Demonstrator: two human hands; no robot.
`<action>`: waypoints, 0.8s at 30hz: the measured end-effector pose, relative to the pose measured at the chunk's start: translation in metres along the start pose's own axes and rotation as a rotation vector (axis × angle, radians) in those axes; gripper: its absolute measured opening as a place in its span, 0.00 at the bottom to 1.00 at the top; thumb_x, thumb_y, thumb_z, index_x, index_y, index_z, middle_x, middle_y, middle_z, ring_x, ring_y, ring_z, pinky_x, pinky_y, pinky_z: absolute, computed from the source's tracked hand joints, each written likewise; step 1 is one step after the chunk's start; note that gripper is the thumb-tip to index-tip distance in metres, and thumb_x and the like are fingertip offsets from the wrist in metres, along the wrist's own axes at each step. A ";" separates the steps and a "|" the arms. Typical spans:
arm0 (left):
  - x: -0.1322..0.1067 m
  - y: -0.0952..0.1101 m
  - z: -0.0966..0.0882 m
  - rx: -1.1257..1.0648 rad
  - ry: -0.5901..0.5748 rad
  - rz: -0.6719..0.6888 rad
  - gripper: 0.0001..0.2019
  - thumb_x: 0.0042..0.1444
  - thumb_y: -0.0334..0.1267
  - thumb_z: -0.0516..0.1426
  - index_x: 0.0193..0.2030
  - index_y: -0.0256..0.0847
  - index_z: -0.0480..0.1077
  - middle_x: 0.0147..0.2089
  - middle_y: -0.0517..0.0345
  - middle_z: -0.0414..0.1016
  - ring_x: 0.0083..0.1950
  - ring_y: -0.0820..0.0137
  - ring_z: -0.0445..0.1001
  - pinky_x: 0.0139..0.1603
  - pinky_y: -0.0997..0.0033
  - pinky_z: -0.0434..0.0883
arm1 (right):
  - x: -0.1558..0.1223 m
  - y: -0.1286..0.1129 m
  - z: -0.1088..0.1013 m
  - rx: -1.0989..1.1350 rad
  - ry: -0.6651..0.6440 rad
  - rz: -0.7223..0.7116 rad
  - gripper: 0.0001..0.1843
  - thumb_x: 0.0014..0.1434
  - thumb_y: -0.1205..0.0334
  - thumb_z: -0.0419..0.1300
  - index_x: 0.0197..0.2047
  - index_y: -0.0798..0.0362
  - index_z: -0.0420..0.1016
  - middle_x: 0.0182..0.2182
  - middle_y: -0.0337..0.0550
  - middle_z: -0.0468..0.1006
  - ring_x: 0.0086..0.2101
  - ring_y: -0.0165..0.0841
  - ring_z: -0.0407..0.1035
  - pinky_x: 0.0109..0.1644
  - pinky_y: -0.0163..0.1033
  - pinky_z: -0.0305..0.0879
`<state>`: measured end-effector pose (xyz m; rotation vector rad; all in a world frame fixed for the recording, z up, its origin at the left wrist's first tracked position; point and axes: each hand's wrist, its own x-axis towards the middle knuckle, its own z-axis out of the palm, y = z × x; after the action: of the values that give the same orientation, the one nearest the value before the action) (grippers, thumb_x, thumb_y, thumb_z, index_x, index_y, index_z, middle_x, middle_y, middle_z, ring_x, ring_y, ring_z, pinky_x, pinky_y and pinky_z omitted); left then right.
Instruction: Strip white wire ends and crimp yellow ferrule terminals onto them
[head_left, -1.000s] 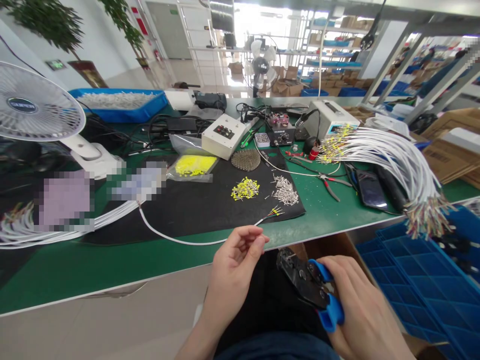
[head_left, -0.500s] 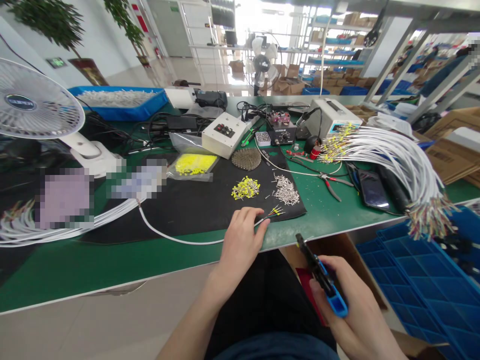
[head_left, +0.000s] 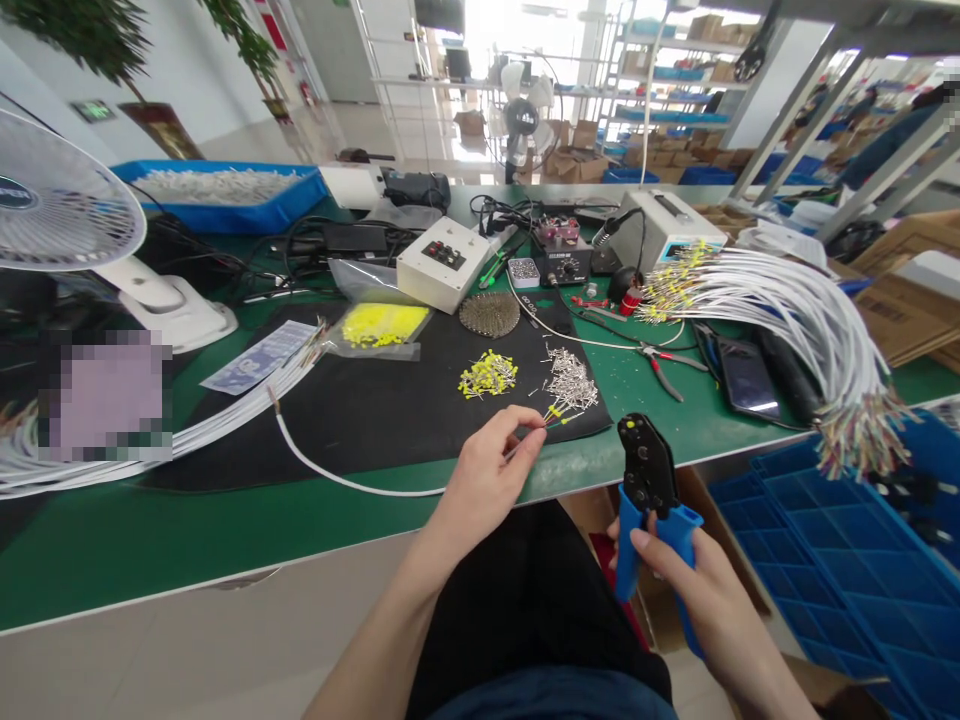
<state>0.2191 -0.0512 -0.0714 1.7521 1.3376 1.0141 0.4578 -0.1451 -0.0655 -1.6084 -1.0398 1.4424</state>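
Note:
My left hand pinches the stripped end of a white cable at the front edge of the black mat; the cable's coloured wires stick out past my fingertips. My right hand grips the blue handles of a crimping tool, held upright with its black head just right of the cable end. On the mat beyond my left hand lie a pile of yellow sleeves and a pile of metal terminals.
A big bundle of white cables with yellow-tipped ends drapes to the right over blue crates. Pliers, a phone, a white control box and a desk fan stand on the green bench.
My left hand picked the cable end up off the mat. My right hand raised the crimping tool from below the table edge and turned it upright beside the cable end.

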 end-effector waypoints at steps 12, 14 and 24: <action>-0.019 0.040 0.004 -0.067 0.215 0.108 0.06 0.69 0.38 0.61 0.48 0.45 0.80 0.44 0.58 0.77 0.40 0.72 0.72 0.42 0.73 0.68 | -0.016 0.007 0.025 0.057 -0.147 0.003 0.22 0.63 0.42 0.66 0.48 0.53 0.75 0.48 0.51 0.81 0.46 0.46 0.77 0.54 0.50 0.70; -0.022 0.045 0.006 -0.029 0.240 0.165 0.07 0.68 0.35 0.61 0.49 0.46 0.81 0.43 0.57 0.77 0.39 0.72 0.72 0.42 0.73 0.69 | -0.019 0.008 0.026 0.001 -0.131 -0.005 0.25 0.63 0.40 0.65 0.50 0.52 0.75 0.50 0.52 0.80 0.49 0.47 0.76 0.56 0.51 0.68; -0.027 0.050 0.009 0.029 0.308 0.247 0.08 0.67 0.30 0.62 0.49 0.43 0.80 0.42 0.58 0.74 0.40 0.74 0.72 0.42 0.74 0.69 | -0.022 0.006 0.028 -0.180 -0.124 -0.116 0.20 0.66 0.44 0.60 0.51 0.50 0.76 0.46 0.48 0.80 0.46 0.44 0.77 0.53 0.46 0.70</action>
<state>0.2441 -0.0892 -0.0358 1.8716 1.3444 1.4565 0.4297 -0.1681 -0.0652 -1.5692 -1.3459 1.4184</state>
